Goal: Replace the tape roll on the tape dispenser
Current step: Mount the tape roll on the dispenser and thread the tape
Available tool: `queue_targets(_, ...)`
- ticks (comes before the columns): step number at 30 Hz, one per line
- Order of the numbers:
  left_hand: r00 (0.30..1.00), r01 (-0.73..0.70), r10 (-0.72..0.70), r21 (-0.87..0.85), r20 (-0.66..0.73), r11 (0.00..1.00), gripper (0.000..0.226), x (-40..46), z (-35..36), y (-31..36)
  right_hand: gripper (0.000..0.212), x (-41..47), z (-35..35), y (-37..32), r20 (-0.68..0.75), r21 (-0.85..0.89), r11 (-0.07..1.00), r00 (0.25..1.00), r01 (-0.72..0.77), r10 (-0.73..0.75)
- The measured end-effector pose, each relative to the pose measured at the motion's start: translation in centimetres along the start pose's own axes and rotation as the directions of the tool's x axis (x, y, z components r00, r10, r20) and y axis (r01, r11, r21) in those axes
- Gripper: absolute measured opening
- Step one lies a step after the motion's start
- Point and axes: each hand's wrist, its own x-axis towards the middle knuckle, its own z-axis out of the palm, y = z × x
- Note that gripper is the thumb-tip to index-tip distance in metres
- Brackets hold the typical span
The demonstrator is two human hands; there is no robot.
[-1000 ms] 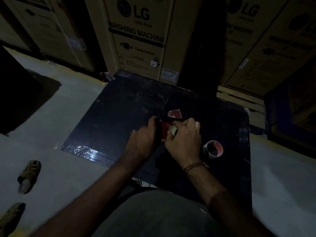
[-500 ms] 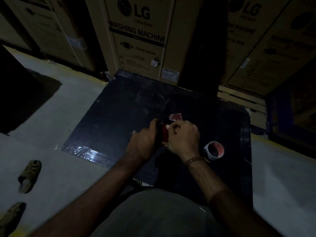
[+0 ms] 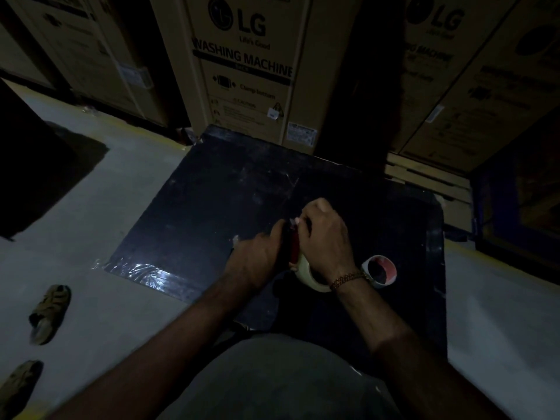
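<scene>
Both hands meet over a dark board (image 3: 212, 207) on the floor. My left hand (image 3: 257, 259) grips the red and black tape dispenser (image 3: 292, 247), mostly hidden between the hands. My right hand (image 3: 325, 237) closes over the dispenser's top, with a pale tape roll (image 3: 306, 272) showing beneath its palm, against the dispenser. A second, nearly spent tape roll (image 3: 382, 270) with a white core and a reddish inside lies on the board just right of my right wrist.
Large cardboard washing machine boxes (image 3: 242, 71) stand along the board's far edge. Two sandals (image 3: 48, 313) lie on the pale floor at the left. A wooden pallet (image 3: 427, 180) sits at the back right. The scene is dim.
My right hand has slid forward over the dispenser, covering the red part that showed beyond it. The pale tape roll now shows under its palm. The spent roll has not moved.
</scene>
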Motion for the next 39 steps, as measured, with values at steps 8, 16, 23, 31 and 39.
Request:
queue_targets(8,0.994,-0.106,0.108,0.068,-0.012,0.992,0.112,0.7,1.1,-0.8,0.020,1.8,-0.9,0.8,0.020,-0.140,0.990,0.999,0.029,-0.026)
queue_targets(16,0.959,-0.225,0.263,0.278,-0.106,0.934,0.092,1.0,1.4,-1.3,0.025,4.6,-1.6,2.8,0.154,-0.121,0.976,0.968,-0.181,0.199)
queue_targets(23,0.958,-0.233,0.263,0.227,-0.114,0.946,0.091,1.6,1.4,-1.5,0.025,5.9,-0.9,3.9,0.199,0.014,0.924,0.907,-0.381,0.371)
queue_targets(31,0.954,-0.259,0.277,0.148,-0.113,0.954,0.096,3.5,0.7,-1.7,0.028,7.1,-0.3,4.4,0.197,0.431,0.677,0.795,-0.596,0.574)
queue_targets(39,0.947,-0.270,0.289,0.137,-0.140,0.953,0.105,4.0,1.2,-1.9,0.029,7.6,-0.3,3.7,0.080,0.469,0.746,0.864,-0.473,0.497)
